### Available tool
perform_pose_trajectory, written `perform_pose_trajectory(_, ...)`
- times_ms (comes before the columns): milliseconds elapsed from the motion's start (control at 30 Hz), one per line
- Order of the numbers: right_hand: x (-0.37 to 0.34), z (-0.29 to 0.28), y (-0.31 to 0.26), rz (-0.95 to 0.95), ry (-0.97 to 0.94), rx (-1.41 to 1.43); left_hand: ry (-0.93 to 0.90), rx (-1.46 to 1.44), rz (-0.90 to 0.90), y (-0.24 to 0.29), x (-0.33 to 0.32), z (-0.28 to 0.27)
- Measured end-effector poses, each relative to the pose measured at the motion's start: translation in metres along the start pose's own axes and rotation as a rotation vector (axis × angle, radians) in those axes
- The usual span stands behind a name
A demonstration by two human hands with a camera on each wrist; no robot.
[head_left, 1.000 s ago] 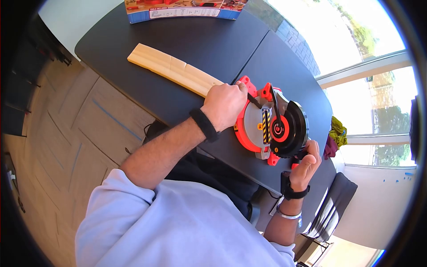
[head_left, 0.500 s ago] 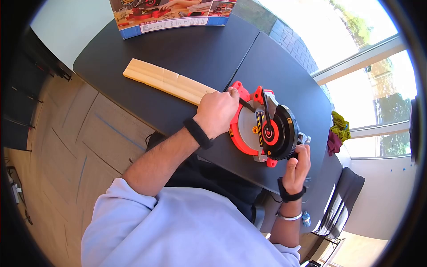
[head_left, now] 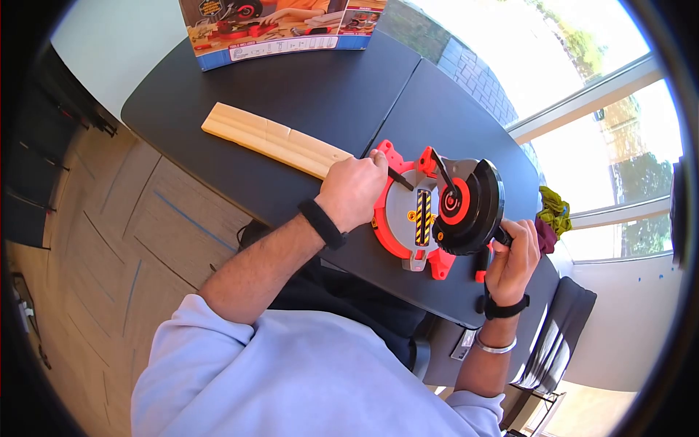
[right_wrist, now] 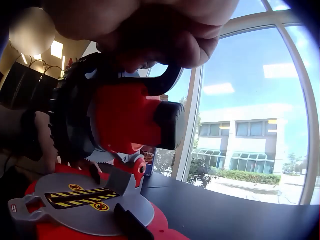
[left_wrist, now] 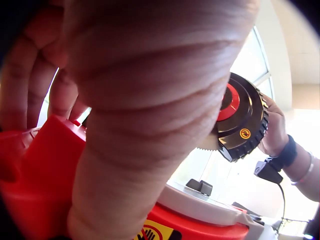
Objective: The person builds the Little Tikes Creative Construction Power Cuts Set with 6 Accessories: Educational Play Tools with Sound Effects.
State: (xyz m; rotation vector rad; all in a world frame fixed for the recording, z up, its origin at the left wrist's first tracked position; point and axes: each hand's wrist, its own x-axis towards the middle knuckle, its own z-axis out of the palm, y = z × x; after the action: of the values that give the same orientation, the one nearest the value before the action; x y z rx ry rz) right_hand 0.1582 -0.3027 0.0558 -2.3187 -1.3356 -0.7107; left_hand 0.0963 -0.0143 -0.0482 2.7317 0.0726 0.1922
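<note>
A toy miter saw (head_left: pixel 399 204) in red, grey and black stands on the dark table. With my left hand (head_left: pixel 353 191) I grip the red base (left_wrist: pixel 45 170) at its left side, thumb and fingers over the red edge. My right hand (head_left: pixel 513 258) holds the black handle (head_left: pixel 502 237) of the saw head. The black blade guard (head_left: pixel 480 193) is raised above the round grey plate, and the striped slot (right_wrist: pixel 80 197) shows beneath it. A wooden board (head_left: pixel 269 138) lies flat left of the saw, its near end partly hidden behind my left hand.
A printed cardboard box (head_left: pixel 284 40) stands at the table's far side. Close to my right hand is a red and black object (head_left: pixel 481 266). Olive cloth (head_left: pixel 555 207) and maroon cloth (head_left: pixel 545 237) lie at the right, near the windows.
My right hand has moved right with the handle, and the saw head has swung up off the plate, uncovering more of the slot. My left hand keeps its grip on the base.
</note>
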Motion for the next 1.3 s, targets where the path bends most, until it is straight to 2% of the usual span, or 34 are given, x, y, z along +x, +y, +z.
perform_pose_trajectory(167,0.002,0.005,-0.032,0.093,0.055,-0.047,0.022,0.037,0.026,-0.001,0.002,0.008)
perform_pose_trajectory(300,0.005,0.007,-0.052,0.173,0.074,-0.135,-0.04,0.028,0.017,-0.003,0.002,0.005)
perform_pose_trajectory(433,0.005,0.0,-0.055,0.183,0.073,-0.077,-0.073,0.021,0.018,-0.006,0.002,0.003)
perform_pose_trajectory(500,0.0,-0.005,-0.06,0.278,0.111,-0.022,-0.064,-0.031,0.015,-0.007,0.0,0.002)
perform_pose_trajectory(567,0.001,-0.021,-0.07,0.263,0.238,-0.005,-0.068,-0.038,-0.002,-0.001,-0.003,-0.007)
perform_pose_trajectory(633,-0.006,-0.045,-0.08,0.309,0.27,-0.064,-0.05,-0.047,0.017,-0.002,-0.005,-0.007)
perform_pose_trajectory(700,-0.002,-0.07,-0.093,0.11,0.379,-0.014,-0.069,-0.058,0.034,-0.007,-0.006,-0.003)
perform_pose_trajectory(733,-0.006,-0.077,-0.1,0.145,0.385,-0.035,-0.109,-0.041,-0.004,-0.004,-0.007,-0.006)
perform_pose_trajectory(800,-0.015,-0.085,-0.115,-0.074,0.447,0.176,-0.173,0.001,-0.033,0.0,-0.01,-0.007)
perform_pose_trajectory(867,-0.026,-0.106,-0.13,-0.069,0.419,0.273,-0.073,-0.04,0.031,-0.005,-0.015,-0.005)
perform_pose_trajectory(900,-0.027,-0.113,-0.134,-0.103,0.379,0.368,-0.081,-0.014,0.032,-0.012,-0.018,-0.003)
perform_pose_trajectory(967,-0.023,-0.117,-0.138,-0.09,0.428,0.392,0.04,-0.049,0.252,-0.018,-0.023,-0.004)
perform_pose_trajectory(1000,-0.022,-0.118,-0.138,-0.086,0.454,0.4,-0.027,-0.143,0.136,-0.018,-0.028,-0.008)
perform_pose_trajectory(1033,-0.024,-0.119,-0.136,-0.091,0.466,0.409,-0.022,-0.129,0.132,-0.018,-0.031,-0.015)
perform_pose_trajectory(1133,-0.04,-0.127,-0.128,-0.159,0.356,0.402,0.134,-0.346,-0.046,-0.018,-0.043,-0.035)
perform_pose_trajectory(1167,-0.043,-0.128,-0.124,-0.186,0.321,0.398,0.142,-0.335,-0.053,-0.025,-0.043,-0.04)
perform_pose_trajectory(1233,-0.039,-0.129,-0.125,-0.216,0.288,0.409,0.142,-0.274,-0.198,-0.049,-0.046,-0.055)
perform_pose_trajectory(1300,-0.025,-0.126,-0.136,0.005,0.344,0.331,0.149,-0.238,-0.232,-0.066,-0.047,-0.063)
